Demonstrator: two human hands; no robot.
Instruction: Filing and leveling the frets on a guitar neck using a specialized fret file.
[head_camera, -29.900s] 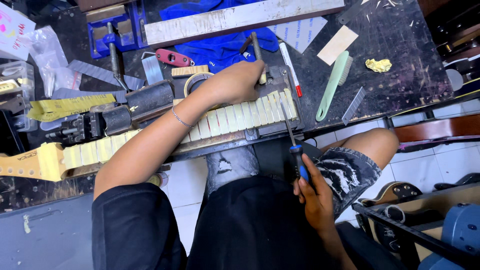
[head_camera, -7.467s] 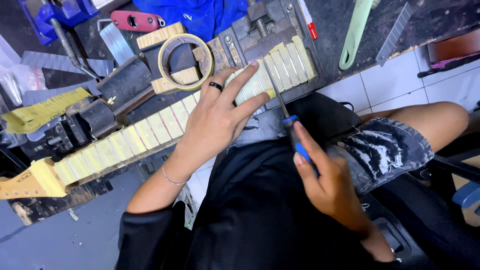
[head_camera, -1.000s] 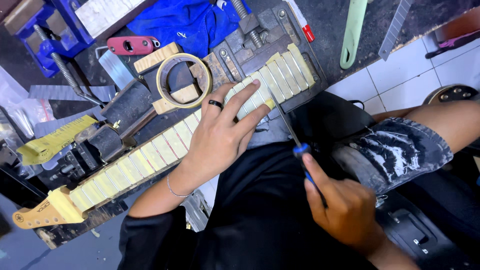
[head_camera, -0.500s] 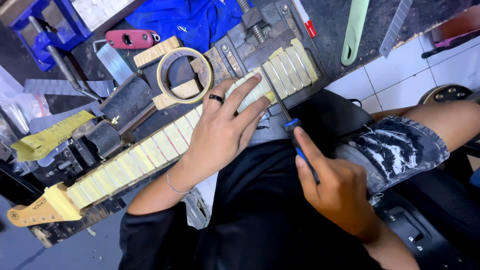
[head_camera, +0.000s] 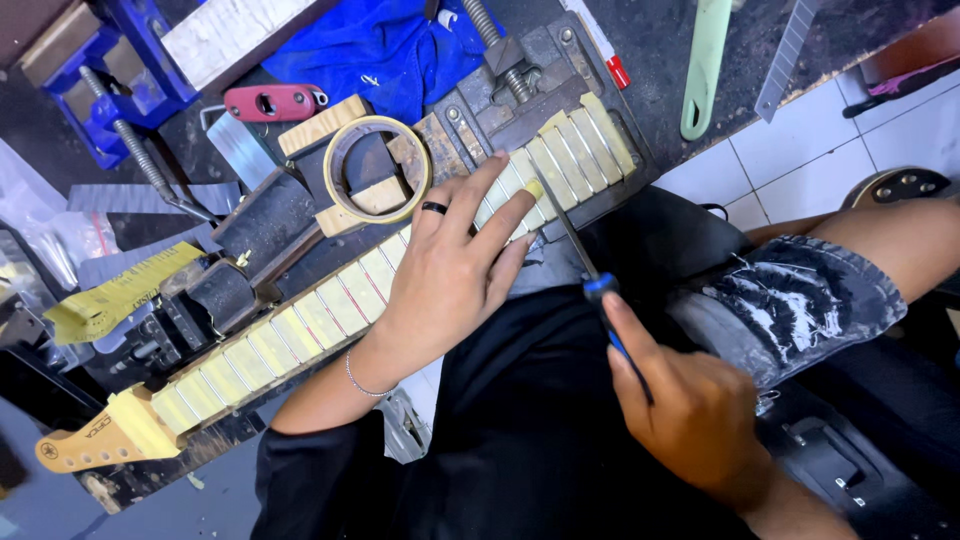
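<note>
Landmark: guitar neck (head_camera: 330, 310), pale wood with taped fret spaces, lying slantwise across the dark desk (head_camera: 690, 30) from lower left to upper right.
Left hand (head_camera: 450, 275): laid flat on the guitar neck toward its upper end, fingers spread and pressing down, gripping nothing; a dark ring on one finger and a thin bracelet at the wrist.
Right hand (head_camera: 690, 420): below and right of the guitar neck, over the lap, fingers curled tight around the blue handle of a slim file (head_camera: 590, 265).
File: its thin metal shaft runs up-left from the handle; its tip meets the guitar neck edge just beside the left fingertips.
Headstock (head_camera: 95, 440): at the guitar neck's lower-left end, partly covered with yellow tape.
Tape roll (head_camera: 377, 170): ring of masking tape just above the guitar neck, beside the left hand.
Vise (head_camera: 520, 75): grey metal jaws and screw above the guitar neck's upper end.
Blue cloth (head_camera: 385, 45): crumpled, well above the guitar neck.
Pink tool (head_camera: 275, 102): left of the blue cloth, above the tape roll.
Green handle (head_camera: 705, 65): right of the guitar neck's upper end, on the desk.
</note>
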